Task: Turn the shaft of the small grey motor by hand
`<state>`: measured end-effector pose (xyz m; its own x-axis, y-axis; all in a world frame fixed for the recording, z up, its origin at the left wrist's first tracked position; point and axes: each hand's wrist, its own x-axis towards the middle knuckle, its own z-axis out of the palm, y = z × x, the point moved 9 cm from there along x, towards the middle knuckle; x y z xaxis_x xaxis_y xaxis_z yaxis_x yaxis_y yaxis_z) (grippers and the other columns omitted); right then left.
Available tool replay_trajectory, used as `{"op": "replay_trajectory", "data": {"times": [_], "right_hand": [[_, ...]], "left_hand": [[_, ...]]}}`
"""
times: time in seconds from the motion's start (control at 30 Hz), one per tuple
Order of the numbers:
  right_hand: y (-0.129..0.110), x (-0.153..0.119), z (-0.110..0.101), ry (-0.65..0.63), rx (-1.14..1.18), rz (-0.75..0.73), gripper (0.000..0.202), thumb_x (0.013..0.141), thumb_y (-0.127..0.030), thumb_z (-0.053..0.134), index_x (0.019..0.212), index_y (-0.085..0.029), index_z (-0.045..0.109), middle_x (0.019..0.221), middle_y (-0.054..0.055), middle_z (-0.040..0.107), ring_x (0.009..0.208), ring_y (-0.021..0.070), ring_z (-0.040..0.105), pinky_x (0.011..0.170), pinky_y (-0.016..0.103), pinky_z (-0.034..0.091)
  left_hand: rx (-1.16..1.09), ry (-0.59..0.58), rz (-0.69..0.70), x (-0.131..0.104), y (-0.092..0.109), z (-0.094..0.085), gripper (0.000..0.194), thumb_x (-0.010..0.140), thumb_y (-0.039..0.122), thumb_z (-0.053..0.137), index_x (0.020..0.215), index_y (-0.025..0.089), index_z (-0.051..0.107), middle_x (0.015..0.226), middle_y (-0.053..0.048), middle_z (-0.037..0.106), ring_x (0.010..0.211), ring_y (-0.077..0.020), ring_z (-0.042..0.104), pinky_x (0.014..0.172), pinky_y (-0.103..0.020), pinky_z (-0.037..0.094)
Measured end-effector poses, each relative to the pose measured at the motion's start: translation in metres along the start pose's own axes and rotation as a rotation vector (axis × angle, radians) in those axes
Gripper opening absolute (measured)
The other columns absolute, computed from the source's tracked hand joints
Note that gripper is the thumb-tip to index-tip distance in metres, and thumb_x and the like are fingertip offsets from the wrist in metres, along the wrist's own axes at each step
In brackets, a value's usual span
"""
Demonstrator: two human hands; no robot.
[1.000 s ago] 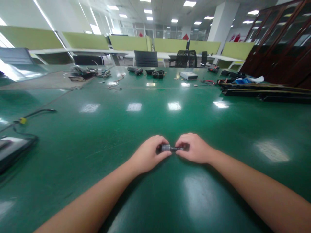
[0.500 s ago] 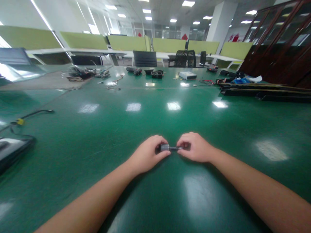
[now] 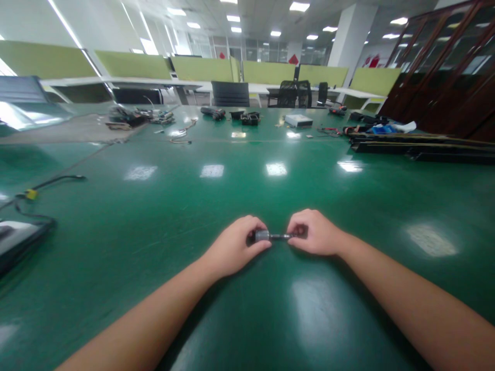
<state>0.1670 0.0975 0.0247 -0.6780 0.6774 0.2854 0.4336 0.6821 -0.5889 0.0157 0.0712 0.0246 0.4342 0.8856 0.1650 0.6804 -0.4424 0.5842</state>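
A small metal cylinder (image 3: pixel 262 235) lies sideways between the thumb and fingers of my left hand (image 3: pixel 238 246), just above or on the green tabletop (image 3: pixel 232 319). From its right end a thin dark shaft (image 3: pixel 277 237) runs toward my right hand (image 3: pixel 315 233). The thumb and fingertips of my right hand pinch the shaft's far end. Whether a separate small piece sits in that pinch is too small to tell. The left end of the cylinder is partly hidden by my left fingers.
At the left edge lies a grey and black device (image 3: pixel 21 239) beside a black cable (image 3: pixel 58 180). Farther back are electronic parts (image 3: pixel 249 118), a white box (image 3: pixel 298 120) and cables. Long black bars (image 3: pixel 425 147) lie at the right.
My right hand has shifted slightly right, away from my left hand, and more of the shaft shows between them. My left hand and the cylinder have barely moved.
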Motion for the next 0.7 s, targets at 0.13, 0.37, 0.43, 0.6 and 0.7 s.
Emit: {"op": "replay_trajectory", "data": {"times": [0.13,0.37,0.43,0.6,0.7], "right_hand": [[0.009,-0.001,-0.002,-0.025,-0.003,0.034,0.005,0.071,-0.015,0.07,0.074,-0.017,0.067,0.067,-0.001,0.064,0.06,0.0117,0.057,0.06,0.024,0.044],[0.02,-0.002,-0.004,-0.046,0.035,0.086,0.004,0.07,-0.016,0.069,0.073,-0.016,0.067,0.066,0.0,0.063,0.058,0.0113,0.056,0.056,0.022,0.043],[0.018,-0.002,-0.003,-0.043,0.036,0.073,0.003,0.07,-0.015,0.069,0.073,-0.016,0.067,0.066,-0.001,0.063,0.058,0.0112,0.055,0.057,0.022,0.043],[0.005,0.004,0.007,-0.037,0.035,0.032,0.005,0.073,-0.019,0.072,0.074,-0.016,0.068,0.066,-0.001,0.063,0.058,0.0108,0.055,0.058,0.023,0.042],[-0.006,0.009,0.016,-0.015,0.025,0.016,0.007,0.077,-0.023,0.073,0.081,-0.018,0.071,0.071,0.0,0.066,0.062,0.0116,0.057,0.061,0.024,0.042]], "left_hand": [[-0.005,-0.006,-0.008,-0.001,-0.001,0.0,0.02,0.088,0.039,0.067,0.099,0.022,0.065,0.093,-0.002,0.065,0.083,-0.02,0.06,0.075,-0.033,0.048],[-0.009,-0.004,-0.005,-0.003,-0.001,0.0,0.02,0.088,0.038,0.067,0.098,0.022,0.065,0.092,-0.002,0.065,0.083,-0.0197,0.06,0.075,-0.032,0.047],[-0.006,-0.005,-0.007,-0.003,-0.001,-0.001,0.02,0.088,0.038,0.068,0.098,0.021,0.065,0.092,-0.002,0.064,0.083,-0.0195,0.059,0.075,-0.032,0.047],[0.001,-0.003,0.0,-0.002,-0.002,-0.001,0.02,0.088,0.037,0.068,0.099,0.021,0.064,0.092,-0.001,0.064,0.083,-0.0191,0.059,0.074,-0.032,0.046],[0.003,-0.002,0.014,-0.002,0.0,-0.001,0.02,0.087,0.036,0.069,0.099,0.021,0.063,0.093,-0.002,0.065,0.084,-0.0197,0.059,0.075,-0.032,0.046]]}}
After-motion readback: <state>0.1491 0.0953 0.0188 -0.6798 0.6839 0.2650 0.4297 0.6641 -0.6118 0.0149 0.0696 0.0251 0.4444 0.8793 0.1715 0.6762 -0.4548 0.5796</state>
